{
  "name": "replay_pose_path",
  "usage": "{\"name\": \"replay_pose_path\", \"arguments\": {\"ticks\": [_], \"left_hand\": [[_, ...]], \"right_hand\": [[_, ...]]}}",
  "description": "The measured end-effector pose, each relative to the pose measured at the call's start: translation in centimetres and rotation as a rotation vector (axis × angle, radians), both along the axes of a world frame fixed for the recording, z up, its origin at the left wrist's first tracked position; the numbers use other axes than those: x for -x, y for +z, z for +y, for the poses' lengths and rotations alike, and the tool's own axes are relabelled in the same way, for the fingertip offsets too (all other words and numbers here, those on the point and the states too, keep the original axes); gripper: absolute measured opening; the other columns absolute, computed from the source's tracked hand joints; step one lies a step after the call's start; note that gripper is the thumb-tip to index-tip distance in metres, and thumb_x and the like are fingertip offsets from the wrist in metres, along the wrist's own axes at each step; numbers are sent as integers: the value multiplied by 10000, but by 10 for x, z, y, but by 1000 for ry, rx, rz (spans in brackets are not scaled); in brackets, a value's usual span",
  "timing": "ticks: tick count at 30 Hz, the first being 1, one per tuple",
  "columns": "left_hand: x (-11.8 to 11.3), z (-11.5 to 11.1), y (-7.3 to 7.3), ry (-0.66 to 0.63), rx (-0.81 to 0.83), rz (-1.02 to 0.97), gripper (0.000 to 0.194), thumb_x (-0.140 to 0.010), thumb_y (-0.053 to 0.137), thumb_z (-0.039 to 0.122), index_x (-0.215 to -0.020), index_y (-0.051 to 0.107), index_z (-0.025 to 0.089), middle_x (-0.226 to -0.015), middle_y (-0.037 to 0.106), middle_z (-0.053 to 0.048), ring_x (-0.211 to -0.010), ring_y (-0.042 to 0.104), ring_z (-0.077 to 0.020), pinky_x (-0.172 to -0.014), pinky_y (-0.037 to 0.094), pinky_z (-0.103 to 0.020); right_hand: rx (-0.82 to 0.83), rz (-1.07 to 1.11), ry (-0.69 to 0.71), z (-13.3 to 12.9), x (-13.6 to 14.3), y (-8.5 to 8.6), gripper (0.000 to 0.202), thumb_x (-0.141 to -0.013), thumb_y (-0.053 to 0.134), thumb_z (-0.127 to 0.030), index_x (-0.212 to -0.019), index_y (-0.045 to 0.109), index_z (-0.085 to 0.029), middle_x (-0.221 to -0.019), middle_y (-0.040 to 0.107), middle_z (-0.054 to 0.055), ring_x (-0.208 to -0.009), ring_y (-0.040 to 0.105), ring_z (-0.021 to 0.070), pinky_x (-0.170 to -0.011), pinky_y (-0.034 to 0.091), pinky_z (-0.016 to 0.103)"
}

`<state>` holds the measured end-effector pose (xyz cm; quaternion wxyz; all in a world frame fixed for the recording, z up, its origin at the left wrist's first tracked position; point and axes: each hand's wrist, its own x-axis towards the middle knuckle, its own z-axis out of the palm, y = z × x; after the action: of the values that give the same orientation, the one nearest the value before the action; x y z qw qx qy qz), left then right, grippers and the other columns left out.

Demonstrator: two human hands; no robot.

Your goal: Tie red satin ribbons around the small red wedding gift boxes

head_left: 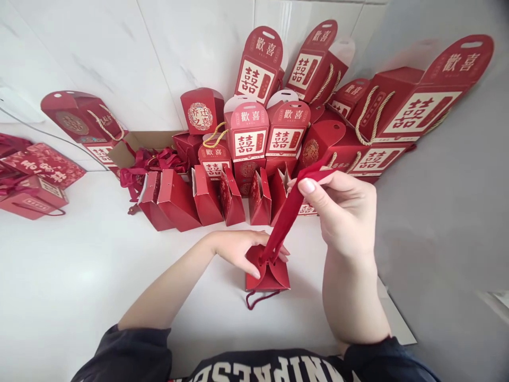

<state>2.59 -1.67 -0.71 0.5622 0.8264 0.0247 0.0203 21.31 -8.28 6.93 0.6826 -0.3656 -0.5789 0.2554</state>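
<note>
A small red gift box [278, 276] stands on the white table in front of me, with a dark red cord handle [260, 301] hanging at its near side. My left hand [248, 252] is wrapped round the box, thumb on the near left and fingertips showing at the right. Through holes in its top flaps runs a dark red ribbon [285, 217]. Above and to the right, my right hand [342, 204] pinches the upper end of this ribbon and holds it up taut from the box.
Several red bags [178, 201] stand in a row behind the box. A cardboard box [143, 140] with dark red ribbons lies at their left. Decorated boxes [254, 69] are stacked against the tiled wall. More red packages [40, 185] lie far left; a grey wall [449, 223] rises at right.
</note>
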Motion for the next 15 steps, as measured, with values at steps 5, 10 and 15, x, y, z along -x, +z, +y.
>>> {"name": "replay_pose_path", "arguments": {"ticks": [5,10,15], "left_hand": [[9,-8,-9,214,-179,0,642,-650,830,372,-1235,603,234,-1269,613,-96,-1223,524,-309,-1055,409,-416],[16,-24,-14,534,-251,0,524,-690,804,387,-1134,592,205,-1173,631,-92,-1090,578,-264,-977,436,-400],[18,-27,-30,536,-178,-111,295,-729,782,351,-929,652,178,-1021,667,-80,-1006,601,-230,-927,459,-369]], "right_hand": [[-59,37,5,3,1,-3,151,-840,707,-231,-689,702,-219,-734,706,-17,-688,666,143,-625,531,274],[-53,24,12,4,3,-8,123,-806,735,-209,-689,698,-213,-716,678,-15,-675,631,140,-606,513,281],[-5,35,-20,5,4,-17,119,-802,738,-229,-691,694,-227,-673,636,-19,-651,597,135,-563,495,273]]}}
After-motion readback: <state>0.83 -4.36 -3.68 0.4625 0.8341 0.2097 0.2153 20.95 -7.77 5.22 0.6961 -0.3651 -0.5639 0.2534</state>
